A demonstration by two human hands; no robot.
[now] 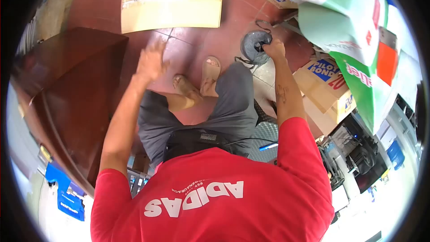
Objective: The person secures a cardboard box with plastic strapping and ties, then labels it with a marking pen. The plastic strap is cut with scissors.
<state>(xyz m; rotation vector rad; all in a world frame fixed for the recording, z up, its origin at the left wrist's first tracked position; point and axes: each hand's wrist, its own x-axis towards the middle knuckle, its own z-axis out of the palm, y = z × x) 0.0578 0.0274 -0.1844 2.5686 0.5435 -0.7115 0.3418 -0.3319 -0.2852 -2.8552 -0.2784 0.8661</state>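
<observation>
Grey roll (251, 53), ring-shaped and trailing dark strands, is at the far right of the sandalled feet (210, 68), over the red tiled floor (190, 47); whether it touches the tiles is unclear. The right hand (276, 50) grips it, fingers at its central hole. The left hand (152, 62), slightly blurred, is open and empty, near the large cardboard box (172, 9) at the far side. To the right are a Pilot Bond carton (324, 80) and green-and-white packaging (327, 22); dark brown furniture (83, 80) stands left.
</observation>
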